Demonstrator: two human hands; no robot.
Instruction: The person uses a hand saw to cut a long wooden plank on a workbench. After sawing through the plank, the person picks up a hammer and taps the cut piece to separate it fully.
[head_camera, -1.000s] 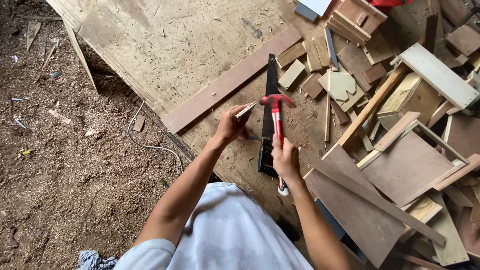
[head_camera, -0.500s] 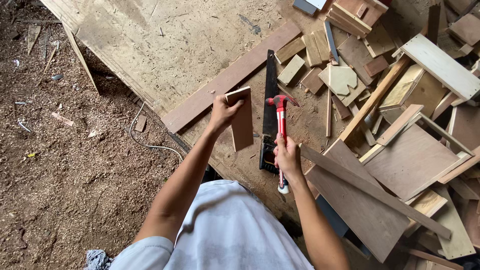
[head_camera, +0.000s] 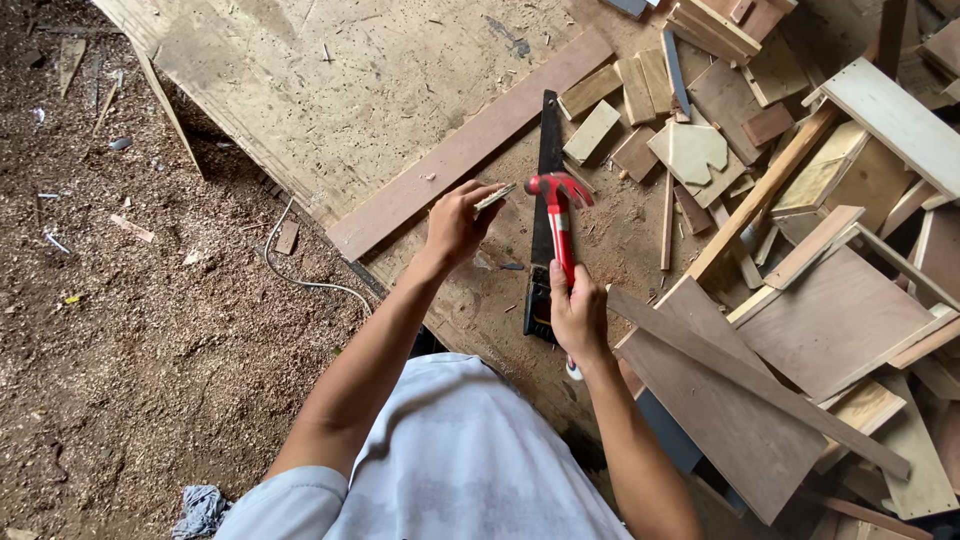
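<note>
- The hammer (head_camera: 557, 215) has a bright red head and a red handle with a white band and a white tip at the butt end.
- The saw (head_camera: 545, 215) is black from blade to handle.
- The long plank (head_camera: 470, 145) is reddish brown.
- The big plywood sheet (head_camera: 330, 80) is pale tan, dusted with sawdust and marked with grey smudges.
- The offcuts (head_camera: 690, 150) near its right edge run from cream to dark brown.
- The ground (head_camera: 120, 330) off its left edge is dark brown, speckled with pale chips.
- The shirt (head_camera: 450, 460) is plain light grey-white.
- The cord (head_camera: 300, 275) is whitish.
- The rag (head_camera: 200, 510) is grey-blue.
</note>
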